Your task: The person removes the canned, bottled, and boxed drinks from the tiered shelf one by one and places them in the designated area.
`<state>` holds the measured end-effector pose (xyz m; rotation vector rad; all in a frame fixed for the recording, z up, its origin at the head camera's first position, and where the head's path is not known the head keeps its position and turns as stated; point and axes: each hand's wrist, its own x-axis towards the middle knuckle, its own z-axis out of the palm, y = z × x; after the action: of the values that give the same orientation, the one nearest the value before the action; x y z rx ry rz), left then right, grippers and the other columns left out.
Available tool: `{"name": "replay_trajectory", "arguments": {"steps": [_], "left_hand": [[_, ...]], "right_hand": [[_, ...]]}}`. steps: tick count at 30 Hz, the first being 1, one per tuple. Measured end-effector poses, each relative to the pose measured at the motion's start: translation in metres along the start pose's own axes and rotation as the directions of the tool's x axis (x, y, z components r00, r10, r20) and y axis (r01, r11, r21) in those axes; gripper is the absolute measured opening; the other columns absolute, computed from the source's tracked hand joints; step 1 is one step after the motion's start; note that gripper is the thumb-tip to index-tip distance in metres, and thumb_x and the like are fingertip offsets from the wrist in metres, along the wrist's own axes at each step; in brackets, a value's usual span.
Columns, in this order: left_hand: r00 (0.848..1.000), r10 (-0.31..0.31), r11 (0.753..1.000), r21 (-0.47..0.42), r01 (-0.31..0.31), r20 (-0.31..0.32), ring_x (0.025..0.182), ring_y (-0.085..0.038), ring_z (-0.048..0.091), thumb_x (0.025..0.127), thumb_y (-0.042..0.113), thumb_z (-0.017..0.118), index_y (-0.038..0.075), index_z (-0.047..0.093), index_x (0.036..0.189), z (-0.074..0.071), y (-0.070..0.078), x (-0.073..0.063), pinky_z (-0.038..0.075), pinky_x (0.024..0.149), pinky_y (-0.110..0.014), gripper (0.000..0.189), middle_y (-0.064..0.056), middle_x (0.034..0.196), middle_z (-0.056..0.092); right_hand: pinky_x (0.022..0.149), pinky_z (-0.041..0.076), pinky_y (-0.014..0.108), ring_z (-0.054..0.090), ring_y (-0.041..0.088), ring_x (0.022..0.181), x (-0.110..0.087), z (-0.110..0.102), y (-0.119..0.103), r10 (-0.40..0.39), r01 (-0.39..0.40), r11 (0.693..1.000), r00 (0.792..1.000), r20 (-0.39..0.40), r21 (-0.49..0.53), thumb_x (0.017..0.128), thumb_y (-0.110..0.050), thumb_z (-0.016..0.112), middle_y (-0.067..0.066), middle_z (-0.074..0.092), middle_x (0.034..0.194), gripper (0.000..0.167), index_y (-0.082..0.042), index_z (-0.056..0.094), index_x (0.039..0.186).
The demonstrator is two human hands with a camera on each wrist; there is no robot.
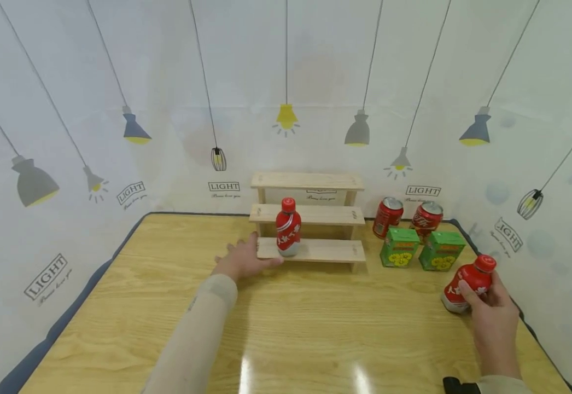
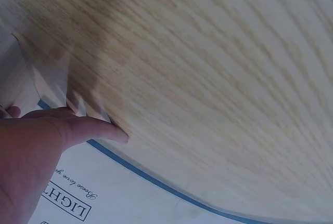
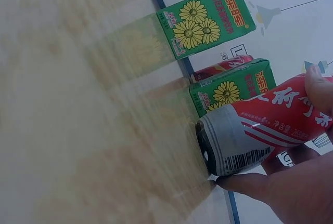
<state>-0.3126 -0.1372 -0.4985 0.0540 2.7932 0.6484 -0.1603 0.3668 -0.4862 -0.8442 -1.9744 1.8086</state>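
My right hand (image 1: pixel 497 317) grips a red-capped red bottle (image 1: pixel 465 284) near the table's right edge. The bottle leans, and part of its dark underside shows in the right wrist view, where thumb and fingers wrap its red label (image 3: pixel 291 109). At the left end of a three-tier wooden shelf (image 1: pixel 325 249), my left hand (image 1: pixel 244 259) has its fingers spread; whether they touch the wood I cannot tell. A matching red bottle (image 1: pixel 288 230) stands upright on the lowest tier, just right of that hand. In the left wrist view the left hand (image 2: pixel 31 156) is partly cut off.
Two green drink cartons (image 1: pixel 400 249) (image 1: pixel 442 251) stand right of the shelf. Behind them are two red cans (image 1: pixel 388 218) (image 1: pixel 426 216). A wooden table (image 1: pixel 325 323) lies beneath, bordered by white walls (image 1: pixel 168 109) printed with lamps.
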Motion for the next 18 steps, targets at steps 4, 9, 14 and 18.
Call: {"name": "replay_trajectory", "arguments": {"steps": [4, 9, 14, 18], "left_hand": [[1.0, 0.001, 1.0, -0.01, -0.001, -0.003, 0.16, -0.063, 0.007, 0.05, 0.115, 0.048, 0.024, 0.013, 0.173, -0.0016, -0.0005, 0.001, 0.0, 0.113, -0.094, 0.157, -0.024, 0.177, 0.019], [1.0, 0.001, 1.0, -0.009, -0.001, -0.001, 0.16, -0.063, 0.007, 0.051, 0.114, 0.048, 0.023, 0.013, 0.173, -0.0032, -0.0014, 0.0003, 0.001, 0.113, -0.094, 0.156, -0.024, 0.177, 0.018], [1.0, -0.004, 1.0, -0.009, 0.004, 0.006, 0.16, -0.062, 0.007, 0.052, 0.113, 0.051, 0.023, 0.014, 0.173, -0.0016, -0.0019, -0.0006, 0.001, 0.113, -0.094, 0.155, -0.022, 0.178, 0.02], [1.0, -0.001, 1.0, -0.003, 0.001, -0.004, 0.161, -0.061, 0.009, 0.051, 0.114, 0.05, 0.024, 0.014, 0.173, 0.0011, -0.0012, 0.0013, 0.003, 0.113, -0.094, 0.155, -0.02, 0.178, 0.021]], "right_hand": [[0.136, 0.024, 0.047, 0.027, 0.023, 0.165, 0.0019, 0.0019, 0.0022, -0.011, 0.012, 0.998, 1.0, 0.013, -0.059, 0.103, -0.039, 0.069, -0.007, 0.024, 0.177, 0.079, -0.05, 0.021, 0.164], [0.136, 0.024, 0.05, 0.026, 0.026, 0.165, 0.0039, 0.0039, 0.0027, -0.009, 0.01, 0.997, 1.0, 0.016, -0.074, 0.104, -0.041, 0.068, -0.004, 0.022, 0.178, 0.081, -0.05, 0.016, 0.165], [0.135, 0.023, 0.054, 0.021, 0.03, 0.167, 0.0046, 0.0007, 0.0048, 0.039, -0.035, 0.993, 0.999, 0.034, -0.114, 0.102, -0.047, 0.068, 0.003, 0.016, 0.18, 0.089, -0.05, 0.006, 0.167], [0.134, 0.024, 0.058, 0.016, 0.033, 0.168, 0.0012, -0.0041, -0.0025, 0.066, -0.062, 0.99, 0.997, 0.027, -0.13, 0.1, -0.052, 0.069, 0.006, 0.011, 0.181, 0.102, -0.05, -0.008, 0.166]]}}
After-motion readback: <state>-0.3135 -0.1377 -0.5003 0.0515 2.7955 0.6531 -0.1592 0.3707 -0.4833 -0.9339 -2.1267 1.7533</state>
